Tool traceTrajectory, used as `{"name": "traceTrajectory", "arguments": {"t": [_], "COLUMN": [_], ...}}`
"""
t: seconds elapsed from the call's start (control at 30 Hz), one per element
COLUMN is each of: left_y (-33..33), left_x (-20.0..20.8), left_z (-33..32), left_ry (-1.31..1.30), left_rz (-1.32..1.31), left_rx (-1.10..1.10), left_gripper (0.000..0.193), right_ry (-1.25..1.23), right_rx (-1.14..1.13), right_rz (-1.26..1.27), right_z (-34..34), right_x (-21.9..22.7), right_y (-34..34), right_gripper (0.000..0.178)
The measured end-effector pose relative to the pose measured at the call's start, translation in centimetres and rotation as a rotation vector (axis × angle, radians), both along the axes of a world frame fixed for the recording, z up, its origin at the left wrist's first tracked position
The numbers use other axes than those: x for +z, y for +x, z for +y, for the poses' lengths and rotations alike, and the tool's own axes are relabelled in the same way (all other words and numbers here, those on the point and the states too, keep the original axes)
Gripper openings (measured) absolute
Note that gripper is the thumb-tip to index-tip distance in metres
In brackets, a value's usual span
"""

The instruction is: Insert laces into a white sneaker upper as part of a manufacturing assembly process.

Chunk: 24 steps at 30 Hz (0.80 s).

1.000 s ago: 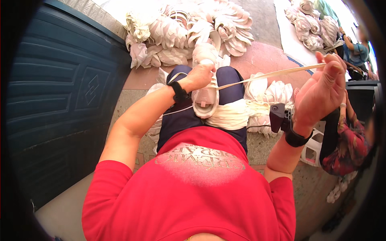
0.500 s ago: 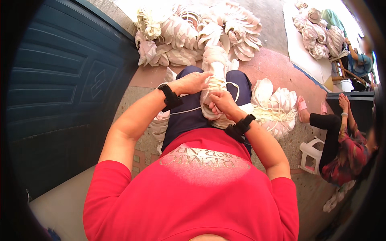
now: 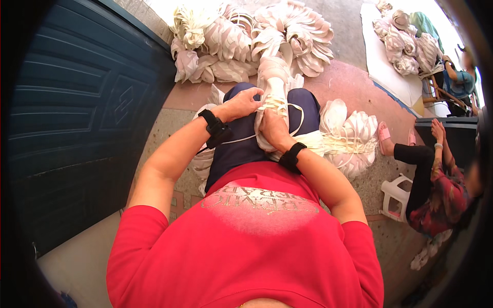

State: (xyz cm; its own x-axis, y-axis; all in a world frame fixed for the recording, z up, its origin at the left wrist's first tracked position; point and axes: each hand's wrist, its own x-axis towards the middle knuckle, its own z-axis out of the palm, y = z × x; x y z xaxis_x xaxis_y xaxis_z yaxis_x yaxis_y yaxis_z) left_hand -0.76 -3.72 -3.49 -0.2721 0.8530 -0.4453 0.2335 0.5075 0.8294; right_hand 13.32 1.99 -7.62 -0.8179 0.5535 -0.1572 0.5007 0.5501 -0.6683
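Note:
A pale pinkish-white shoe upper (image 3: 272, 72) rests on my lap between my knees, its toe end pointing away from me. Cream shoelace (image 3: 276, 104) crosses its middle in several rows, and a loose loop curves out on the right. At the left edge of the lacing, my left hand (image 3: 241, 105) has its fingers pinched together on the lace. My right hand (image 3: 276, 129) lies over the nearer end of the upper, closed on it, with its fingertips up at the lacing and partly hidden. Another strand trails left across my dark trousers.
Bundles of similar uppers (image 3: 231, 43) are heaped beyond my knees; another tied bundle (image 3: 349, 136) lies by my right leg. A blue panelled door (image 3: 77, 118) stands at left. To the right, a person sits near a white stool (image 3: 395, 197); another person is farther back beside more bundles.
My right hand has moved up and forward from the near end onto the lacing. My left hand has drawn slightly back to the left, its fingers now pinched at the lacing's edge.

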Motion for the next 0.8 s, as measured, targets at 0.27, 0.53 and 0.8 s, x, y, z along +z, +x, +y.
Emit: {"name": "traceTrajectory", "arguments": {"t": [0.27, 0.53, 0.8], "left_y": [-0.2, 0.3, 2.1], "left_x": [2.0, 2.0, 6.6], "left_z": [-0.2, 0.1, -0.6], "left_ry": [-0.052, -0.008, 0.02], "left_rz": [-0.298, -0.073, -0.218], "left_rx": [0.129, 0.009, -0.163], "left_gripper": [0.038, 0.034, 0.022], "right_ry": [-0.988, -0.926, -0.905], "right_rx": [0.166, 0.272, 0.336], "right_rz": [-0.021, 0.752, 1.009], "right_z": [4.8, 8.0, 7.4], "right_x": [11.0, 23.0, 23.5], "right_y": [4.5, 6.7, 4.3], "right_gripper": [0.018, 0.017, 0.017]}}
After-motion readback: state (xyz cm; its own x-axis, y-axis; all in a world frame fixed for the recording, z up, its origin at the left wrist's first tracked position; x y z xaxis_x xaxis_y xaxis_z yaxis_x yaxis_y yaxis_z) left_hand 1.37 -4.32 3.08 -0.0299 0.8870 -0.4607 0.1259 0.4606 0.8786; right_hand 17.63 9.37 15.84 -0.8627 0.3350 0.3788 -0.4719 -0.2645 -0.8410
